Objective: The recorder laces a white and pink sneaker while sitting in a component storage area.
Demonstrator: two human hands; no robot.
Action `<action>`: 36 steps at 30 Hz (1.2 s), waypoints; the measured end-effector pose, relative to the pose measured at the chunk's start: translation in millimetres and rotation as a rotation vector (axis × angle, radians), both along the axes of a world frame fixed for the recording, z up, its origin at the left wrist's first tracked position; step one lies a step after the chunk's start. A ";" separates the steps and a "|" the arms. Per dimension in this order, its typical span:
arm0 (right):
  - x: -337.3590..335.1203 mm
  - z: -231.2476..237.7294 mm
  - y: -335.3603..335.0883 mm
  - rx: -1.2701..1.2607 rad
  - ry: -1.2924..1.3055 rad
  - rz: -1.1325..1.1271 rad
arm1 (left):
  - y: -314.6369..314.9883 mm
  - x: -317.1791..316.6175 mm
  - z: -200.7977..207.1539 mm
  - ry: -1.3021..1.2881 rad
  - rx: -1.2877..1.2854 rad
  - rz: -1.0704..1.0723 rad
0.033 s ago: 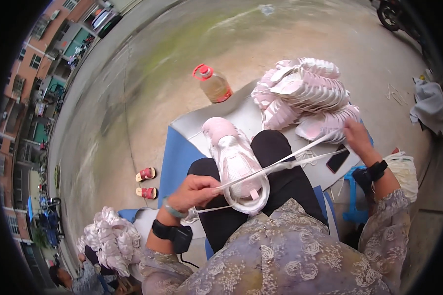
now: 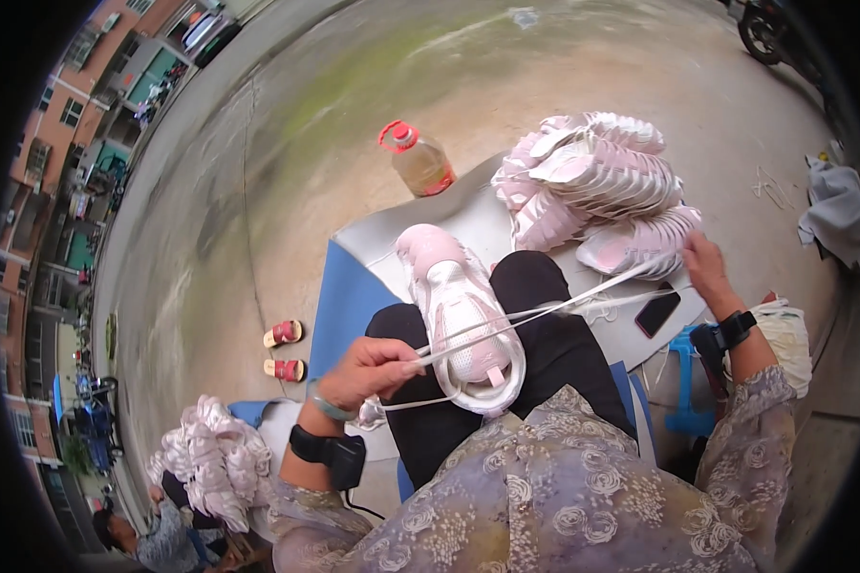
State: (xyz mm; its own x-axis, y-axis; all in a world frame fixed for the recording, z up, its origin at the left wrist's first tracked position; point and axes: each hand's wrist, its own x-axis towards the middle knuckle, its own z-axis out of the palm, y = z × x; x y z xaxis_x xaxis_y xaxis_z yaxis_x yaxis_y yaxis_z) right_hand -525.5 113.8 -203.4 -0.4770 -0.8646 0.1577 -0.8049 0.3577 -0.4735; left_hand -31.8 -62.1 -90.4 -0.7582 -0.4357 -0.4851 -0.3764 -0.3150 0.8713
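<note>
A pink and white shoe upper (image 2: 456, 286) lies between my knees, its toe pointing away from me and its ankle opening near my body. Above it, a white shoelace (image 2: 552, 308) stretches in several strands from one hand to the other. My left hand (image 2: 371, 369), left of the shoe, is closed in a pinch on the lace. Out past my right knee, my right hand (image 2: 707, 267) is closed around the other end of it, beside the stacked uppers. Another strand of lace runs low from the shoe's opening toward my left wrist.
Pink and white shoe uppers (image 2: 607, 172) are stacked ahead right, with another heap (image 2: 215, 463) at lower left. A phone (image 2: 657, 311) lies below my right hand near a blue plastic stool (image 2: 683, 382). A bottle (image 2: 423, 169) stands ahead; red slippers (image 2: 284, 370) lie left. Another person (image 2: 158, 540) sits lower left.
My right hand has shifted a little to the right with the lace, and my left hand slightly left. The strands are spread farther apart; the shoe upper stays between my knees.
</note>
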 end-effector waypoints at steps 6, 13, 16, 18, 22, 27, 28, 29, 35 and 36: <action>-46.2 -62.7 16.2 0.262 0.333 -0.316 | -10.4 21.4 5.7 -0.051 -0.172 0.211; 171.1 20.0 -83.3 -0.223 -0.429 0.653 | 6.0 -47.9 -0.3 0.083 -0.614 0.011; 230.7 70.8 -86.2 -0.154 -0.793 0.816 | 14.1 -71.4 -2.2 0.122 -0.776 0.046; 240.0 71.3 -86.7 -0.183 -0.806 0.789 | 12.9 -71.8 -1.7 0.091 -0.704 0.034; 217.0 62.3 -86.1 -0.138 -0.758 0.643 | 5.0 -48.3 -15.6 0.003 -0.586 0.070; 178.6 48.2 -83.2 0.005 -0.919 0.403 | 3.5 -27.6 -27.4 -0.018 -0.376 0.188; 175.1 42.9 -84.7 0.012 -0.914 0.413 | 3.8 -27.3 -31.0 0.011 -0.435 0.166; 173.3 34.0 -86.9 -0.006 -0.833 0.440 | 4.3 -27.9 -33.5 0.040 -0.495 0.143; 215.1 56.0 -118.3 -0.325 -0.409 0.758 | 3.2 -48.9 -32.1 0.046 -0.881 0.083; 221.8 60.2 -121.9 -0.173 -0.600 0.822 | 3.2 -51.2 -35.8 0.061 -0.967 0.102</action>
